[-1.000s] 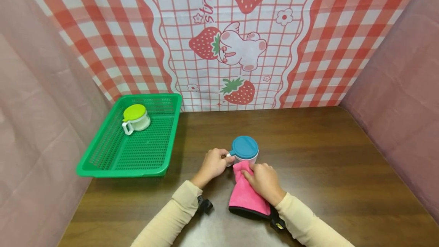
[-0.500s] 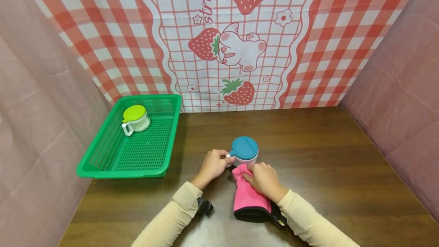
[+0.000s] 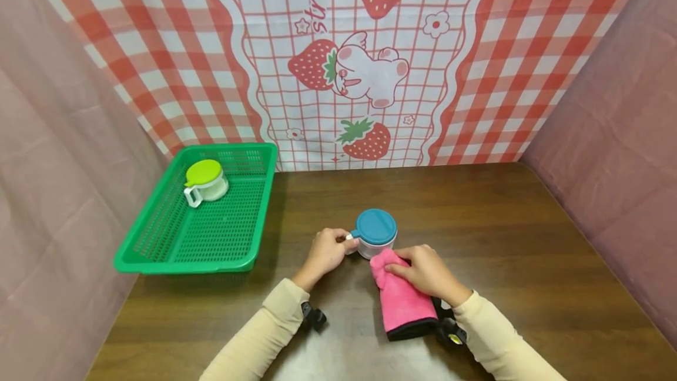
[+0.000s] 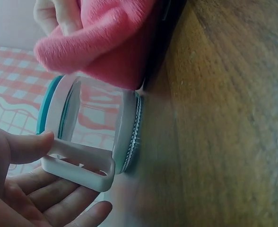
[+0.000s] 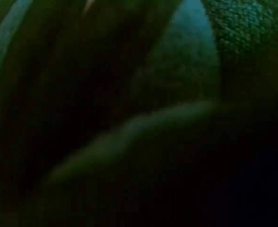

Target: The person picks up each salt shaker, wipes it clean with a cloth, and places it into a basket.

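Observation:
A clear jar (image 3: pixel 374 250) with a blue lid (image 3: pixel 376 226) and a white handle (image 4: pixel 77 172) stands on the table. My left hand (image 3: pixel 325 253) pinches the handle between thumb and fingers; the left wrist view shows the thumb on top and the other fingers beneath it. At the jar's near right side, my right hand (image 3: pixel 428 272) grips a pink cloth (image 3: pixel 404 304) with a black edge, bunched at its top. In the head view the bunched end lies close against the jar's lower front; whether it touches cannot be told. The right wrist view is too dark and blurred to read.
A green plastic basket (image 3: pixel 259 216) stands on the left of the wooden table (image 3: pixel 476 216). Inside it sits a similar jar (image 3: pixel 214 188) with a lime lid. A red checked strawberry cloth (image 3: pixel 365 69) hangs behind, with pink curtains at both sides.
My right hand has moved right with the pink cloth, drawing it off the jar's front, so more of the clear body shows. The left hand keeps its hold on the handle.

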{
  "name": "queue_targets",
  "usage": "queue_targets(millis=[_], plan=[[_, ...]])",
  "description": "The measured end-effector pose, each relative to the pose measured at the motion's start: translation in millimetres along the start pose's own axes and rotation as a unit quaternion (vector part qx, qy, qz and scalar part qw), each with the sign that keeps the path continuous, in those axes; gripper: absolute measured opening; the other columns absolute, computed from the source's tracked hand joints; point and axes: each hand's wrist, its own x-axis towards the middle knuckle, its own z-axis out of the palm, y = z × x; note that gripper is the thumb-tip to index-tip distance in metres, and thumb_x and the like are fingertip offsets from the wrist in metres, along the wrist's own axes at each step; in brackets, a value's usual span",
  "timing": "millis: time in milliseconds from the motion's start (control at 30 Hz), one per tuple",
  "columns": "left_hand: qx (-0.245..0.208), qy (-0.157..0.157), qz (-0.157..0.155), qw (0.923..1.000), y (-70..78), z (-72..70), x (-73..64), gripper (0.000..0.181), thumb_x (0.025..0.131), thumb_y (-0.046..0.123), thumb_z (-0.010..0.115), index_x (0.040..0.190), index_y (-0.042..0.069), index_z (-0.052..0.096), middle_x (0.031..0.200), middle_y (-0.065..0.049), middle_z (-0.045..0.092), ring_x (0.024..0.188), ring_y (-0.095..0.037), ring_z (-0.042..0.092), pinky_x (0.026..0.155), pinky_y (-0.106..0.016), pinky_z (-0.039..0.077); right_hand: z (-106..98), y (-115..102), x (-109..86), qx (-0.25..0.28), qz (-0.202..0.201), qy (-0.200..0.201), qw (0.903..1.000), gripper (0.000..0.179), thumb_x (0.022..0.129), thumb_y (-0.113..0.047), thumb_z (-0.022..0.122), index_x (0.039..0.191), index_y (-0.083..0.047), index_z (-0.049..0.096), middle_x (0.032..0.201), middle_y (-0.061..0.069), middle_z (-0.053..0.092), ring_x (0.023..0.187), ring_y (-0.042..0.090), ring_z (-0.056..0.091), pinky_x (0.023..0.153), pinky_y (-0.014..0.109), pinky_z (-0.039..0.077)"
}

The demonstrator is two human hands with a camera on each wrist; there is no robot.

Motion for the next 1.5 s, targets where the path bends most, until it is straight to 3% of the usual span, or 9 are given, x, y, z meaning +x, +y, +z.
queue_targets(millis=[300,467,567,733,1000,1233,1500], plan=[[-0.006,-0.019,-0.011,0.9997,-1.9,-1.4,4.8,0.024,0.085,0.027,0.072,0.093,0.005,0.074,0.094,-0.011,0.074,0.089,-0.026,0.066,0.079,-0.038,0.051,-19.0,15.0,-8.5,0.061,0.030,-0.024,0.9974,0.020,0.086,-0.021,0.074,0.070,-0.018,0.063,0.056,-0.014,0.038,0.052,-0.002,0.035,0.047,0.018,0.034],[-0.029,-0.018,-0.012,0.9993,-1.1,-1.7,5.5,0.026,0.085,0.025,0.072,0.097,0.002,0.074,0.095,-0.013,0.074,0.088,-0.025,0.065,0.078,-0.035,0.050,-28.0,21.4,-10.1,0.078,0.037,-0.005,0.9963,0.012,0.086,-0.017,0.074,0.076,-0.014,0.068,0.058,-0.012,0.043,0.052,-0.002,0.037,0.047,0.019,0.036],[-0.059,-0.010,-0.019,0.9980,-1.3,-1.5,5.7,0.028,0.084,0.022,0.074,0.101,0.000,0.073,0.097,-0.014,0.074,0.088,-0.024,0.065,0.077,-0.032,0.050,-32.9,22.6,-9.4,0.077,0.032,0.018,0.9963,0.005,0.084,-0.014,0.075,0.086,-0.011,0.072,0.066,-0.007,0.056,0.057,-0.001,0.042,0.051,0.019,0.039],[-0.084,-0.003,-0.025,0.9961,0.7,-2.2,6.3,0.028,0.084,0.017,0.074,0.104,-0.002,0.072,0.097,-0.016,0.074,0.087,-0.023,0.066,0.075,-0.028,0.051,-41.6,26.9,-10.2,0.086,0.029,0.035,0.9952,0.019,0.083,-0.010,0.075,0.101,-0.003,0.074,0.087,0.007,0.069,0.068,0.001,0.049,0.057,0.020,0.043],[-0.075,-0.003,-0.011,0.9971,-1.8,-0.2,5.0,0.030,0.085,0.017,0.073,0.105,-0.005,0.071,0.097,-0.018,0.074,0.088,-0.026,0.068,0.077,-0.032,0.053,-52.8,30.3,-8.0,0.107,0.036,0.055,0.9921,0.026,0.084,-0.006,0.073,0.109,0.002,0.071,0.093,0.014,0.069,0.070,0.002,0.049,0.058,0.020,0.044],[-0.080,-0.002,-0.018,0.9966,-3.0,1.8,5.6,0.031,0.086,0.018,0.073,0.106,-0.005,0.070,0.100,-0.018,0.073,0.092,-0.028,0.069,0.081,-0.035,0.054,-58.6,31.9,-3.2,0.108,0.020,0.086,0.9902,0.027,0.083,-0.001,0.073,0.110,0.003,0.070,0.099,0.018,0.071,0.075,0.000,0.053,0.059,0.020,0.047],[-0.072,-0.005,-0.011,0.9973,-5.1,2.3,5.5,0.028,0.085,0.020,0.074,0.102,-0.003,0.072,0.096,-0.016,0.074,0.088,-0.024,0.067,0.077,-0.032,0.052,-64.2,32.4,1.1,0.083,0.011,0.111,0.9903,0.026,0.082,-0.001,0.074,0.108,0.001,0.072,0.087,0.010,0.067,0.069,0.002,0.049,0.056,0.020,0.044]])
